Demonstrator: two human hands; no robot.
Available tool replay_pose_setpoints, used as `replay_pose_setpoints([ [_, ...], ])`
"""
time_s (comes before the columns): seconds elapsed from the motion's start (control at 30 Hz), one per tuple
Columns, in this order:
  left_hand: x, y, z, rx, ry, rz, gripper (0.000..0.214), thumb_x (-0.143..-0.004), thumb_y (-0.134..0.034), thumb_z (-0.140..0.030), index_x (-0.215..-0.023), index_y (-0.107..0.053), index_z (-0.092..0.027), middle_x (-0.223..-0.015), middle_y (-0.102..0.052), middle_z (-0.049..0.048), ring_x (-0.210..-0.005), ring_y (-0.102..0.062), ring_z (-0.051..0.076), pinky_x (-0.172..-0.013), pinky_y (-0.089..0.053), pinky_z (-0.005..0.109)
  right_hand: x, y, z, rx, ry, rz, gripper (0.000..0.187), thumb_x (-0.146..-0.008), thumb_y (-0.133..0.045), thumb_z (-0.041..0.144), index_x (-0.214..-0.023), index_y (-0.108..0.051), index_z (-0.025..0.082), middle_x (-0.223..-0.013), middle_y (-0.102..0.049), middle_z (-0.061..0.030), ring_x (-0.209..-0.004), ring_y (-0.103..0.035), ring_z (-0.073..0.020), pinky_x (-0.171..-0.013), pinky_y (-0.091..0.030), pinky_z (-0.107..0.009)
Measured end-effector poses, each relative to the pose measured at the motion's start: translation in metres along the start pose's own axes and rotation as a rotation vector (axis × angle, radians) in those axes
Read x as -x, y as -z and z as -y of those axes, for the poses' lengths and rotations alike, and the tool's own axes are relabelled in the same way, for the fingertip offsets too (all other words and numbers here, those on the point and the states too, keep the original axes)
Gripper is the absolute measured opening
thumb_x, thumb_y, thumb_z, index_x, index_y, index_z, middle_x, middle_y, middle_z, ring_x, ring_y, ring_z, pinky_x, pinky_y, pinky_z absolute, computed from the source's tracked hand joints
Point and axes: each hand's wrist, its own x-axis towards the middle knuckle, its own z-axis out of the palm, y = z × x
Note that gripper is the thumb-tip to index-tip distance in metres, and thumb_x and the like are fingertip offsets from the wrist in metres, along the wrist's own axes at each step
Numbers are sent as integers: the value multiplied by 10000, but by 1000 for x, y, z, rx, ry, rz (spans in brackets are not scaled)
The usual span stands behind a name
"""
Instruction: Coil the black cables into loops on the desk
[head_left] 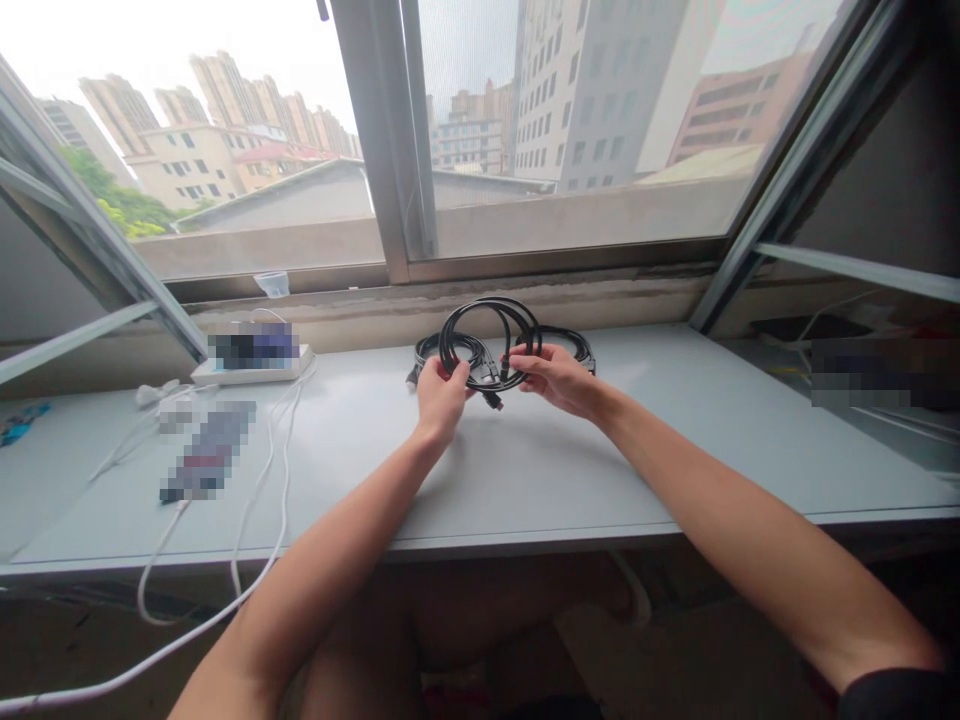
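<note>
A coiled black cable (491,303) is held up above the table between both hands. My left hand (442,392) pinches the left side of its loops, thumb on top. On the right side, my right hand (553,375) has closed its fingertips on the same cable, near a black plug end. A second dark plug (493,400) hangs below the loops. Behind the hands, more coiled black cables lie on the table, one coil (424,346) at the left and another coil (577,342) at the right, both partly hidden.
The pale table (540,480) runs along a window. At the left are a white power strip (292,362), white cords (283,480) hanging over the front edge, and a blurred-out item (210,450). A clear plastic cup (273,284) sits on the sill. Metal frame bars (787,160) slant at both sides.
</note>
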Motion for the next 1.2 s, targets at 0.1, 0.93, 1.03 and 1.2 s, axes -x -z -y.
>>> replay_pose_setpoints([
  [0.1,7,-5,2,9,12,66,322,-775,-840,-363,-927,-633,-169,-906,-657,43,-831,-652,170,-699,-623,334,-3,-3,-5,97,150,-60,345,-730,-873,418,-928,-758,159,-666,-580,26,-606,-476,-100,-573,-407,-255],
  [0.93,2,8,-42,375,82,368,665,-676,-961,-454,-1195,-633,-197,-775,-619,-52,-642,-644,78,-774,-575,269,8,-11,-11,735,112,-269,336,-916,-652,413,-1183,-544,240,-1094,-797,-121,-412,-622,-179,-392,-483,-329],
  [1.03,2,8,-39,286,115,373,597,-675,-938,-527,-1075,-647,-193,-821,-640,-20,-727,-686,116,-788,-579,290,9,-10,-11,887,223,-268,309,-944,-610,367,-1214,-557,227,-1116,-789,-156,-638,-741,-284,-604,-572,-398],
  [1.2,0,10,-35,150,32,373,564,-703,-901,-553,-1080,-675,-199,-891,-684,9,-804,-679,129,-837,-549,292,10,-11,-12,1020,324,-274,350,-953,-588,330,-1279,-552,207,-1179,-778,-175,-995,-755,-376,-872,-556,-443],
])
